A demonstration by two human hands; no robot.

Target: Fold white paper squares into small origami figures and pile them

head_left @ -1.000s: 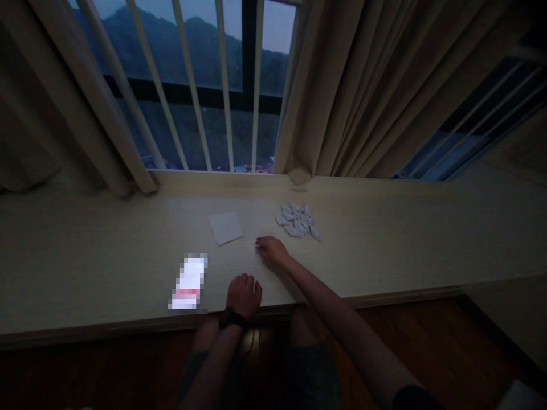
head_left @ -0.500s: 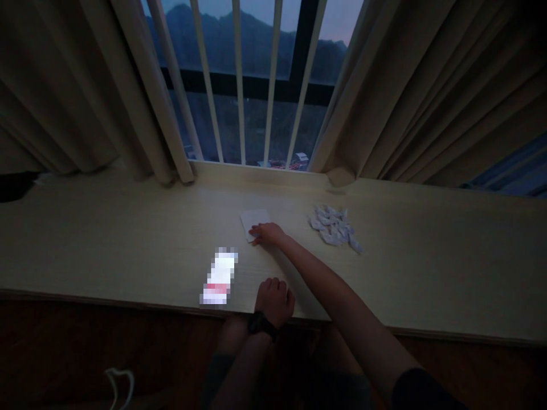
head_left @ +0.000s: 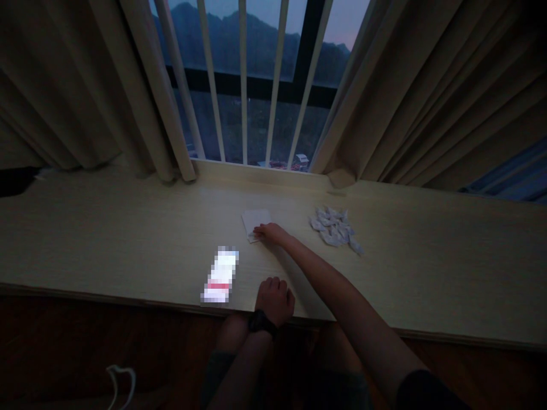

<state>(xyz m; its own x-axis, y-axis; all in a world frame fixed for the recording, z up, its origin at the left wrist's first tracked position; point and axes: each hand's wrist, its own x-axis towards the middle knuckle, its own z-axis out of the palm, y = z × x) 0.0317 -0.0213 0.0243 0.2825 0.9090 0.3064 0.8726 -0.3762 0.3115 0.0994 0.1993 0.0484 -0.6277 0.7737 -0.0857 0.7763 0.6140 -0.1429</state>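
On the pale window ledge lies a small stack of white paper [head_left: 256, 219]. My right hand [head_left: 272, 233] is at its lower right corner, the fingers pressed together on the paper's edge. My left hand [head_left: 274, 299], with a dark watch on the wrist, rests at the ledge's front edge with its fingers curled; whether anything is under them is hidden. To the right of the paper sits a loose pile of several crumpled or folded whitish paper pieces [head_left: 334, 226].
A lit, pixelated phone-like object [head_left: 220, 276] lies left of my left hand on the ledge [head_left: 427, 256]. Curtains [head_left: 410, 91] hang on both sides of a barred window. A dark item [head_left: 17, 181] is at the far left.
My right hand has shifted slightly to the right, and its fingers have drawn closer together at the paper's corner. My left hand has stayed in place.
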